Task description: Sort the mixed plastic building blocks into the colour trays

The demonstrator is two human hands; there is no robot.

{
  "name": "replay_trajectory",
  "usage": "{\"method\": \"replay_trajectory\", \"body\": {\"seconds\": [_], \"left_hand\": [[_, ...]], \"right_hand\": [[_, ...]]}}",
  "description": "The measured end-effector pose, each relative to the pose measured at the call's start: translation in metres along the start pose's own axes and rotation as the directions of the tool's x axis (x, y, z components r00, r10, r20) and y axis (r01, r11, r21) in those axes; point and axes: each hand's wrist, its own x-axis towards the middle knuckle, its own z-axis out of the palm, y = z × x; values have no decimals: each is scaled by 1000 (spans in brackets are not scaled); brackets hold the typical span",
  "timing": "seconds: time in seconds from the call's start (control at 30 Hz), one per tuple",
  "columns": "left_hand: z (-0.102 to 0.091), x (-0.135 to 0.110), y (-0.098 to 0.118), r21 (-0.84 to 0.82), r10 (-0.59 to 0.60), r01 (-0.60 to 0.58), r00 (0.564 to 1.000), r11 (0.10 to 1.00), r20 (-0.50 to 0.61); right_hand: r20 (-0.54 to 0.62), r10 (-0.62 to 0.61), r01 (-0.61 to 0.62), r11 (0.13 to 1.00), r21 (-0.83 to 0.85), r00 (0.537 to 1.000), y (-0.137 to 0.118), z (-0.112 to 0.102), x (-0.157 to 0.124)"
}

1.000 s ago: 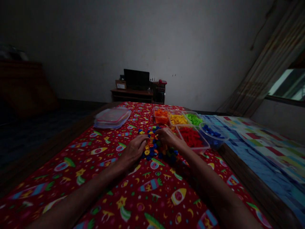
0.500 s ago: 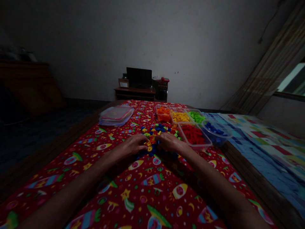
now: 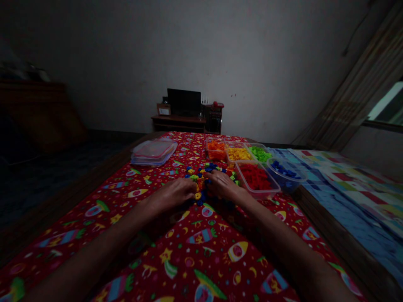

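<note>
A loose heap of small plastic building pieces (image 3: pixel 211 167) in blue, yellow, green and orange lies mid-table between my hands. My left hand (image 3: pixel 181 189) is at the heap's left side, its fingers curled together beside a round yellow piece (image 3: pixel 198 196). On the right, my right hand (image 3: pixel 221 183) reaches over the heap with fingers bent down and closed, next to an orange piece (image 3: pixel 202 181). The fingertips of both hands are partly hidden, and what they pinch is too small and dark to make out.
Clear tubs hold sorted pieces: orange (image 3: pixel 216 152), yellow (image 3: pixel 238 154), green (image 3: pixel 260 154), red (image 3: pixel 255 178) and blue (image 3: pixel 284 171). Stacked lids (image 3: pixel 154 152) lie at left on the red patterned cloth (image 3: pixel 201 247). A monitor (image 3: pixel 184 102) stands beyond the table.
My right hand has shifted slightly up and away over the heap. My left hand has moved very little; its fingers have drawn off the round yellow piece.
</note>
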Motion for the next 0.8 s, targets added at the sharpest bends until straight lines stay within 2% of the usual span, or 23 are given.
{"method": "replay_trajectory", "body": {"seconds": [0.1, 0.2, 0.3, 0.4, 0.47, 0.53, 0.6, 0.7, 0.8], "left_hand": [[-4, -5, 12, 79, -124, 114, 982, 990, 140], [1, -8, 16, 152, -201, 185, 975, 971, 95], [7, -9, 13, 123, -178, 174, 984, 977, 17], [8, -6, 6, -22, -135, 134, 991, 991, -13], [5, -1, 0, -130, -122, 115, 991, 985, -46], [3, 4, -5, -244, -159, 132, 983, 961, -96], [3, 10, -9, -400, -247, 175, 960, 900, -135], [4, 15, -10, -627, -362, 198, 921, 754, -145], [4, 15, -6, -711, -421, 216, 898, 669, -124]], "right_hand": [[-45, -26, 25, 999, -37, 999, 0, 15, -1], [-66, -15, 14, 1000, -19, 998, 2, 23, -3], [-80, -23, 28, 998, 59, 997, 3, 21, -5], [-80, -15, 29, 983, 183, 997, 3, 7, -3], [-42, 38, -25, 958, 285, 998, 1, -6, 1], [10, 93, -89, 915, 393, 996, -2, -19, 6], [47, 102, -112, 862, 495, 994, -5, -27, 11], [63, 60, -85, 807, 584, 996, -9, -29, 15], [62, 82, -102, 778, 620, 995, -13, -26, 16]]}}
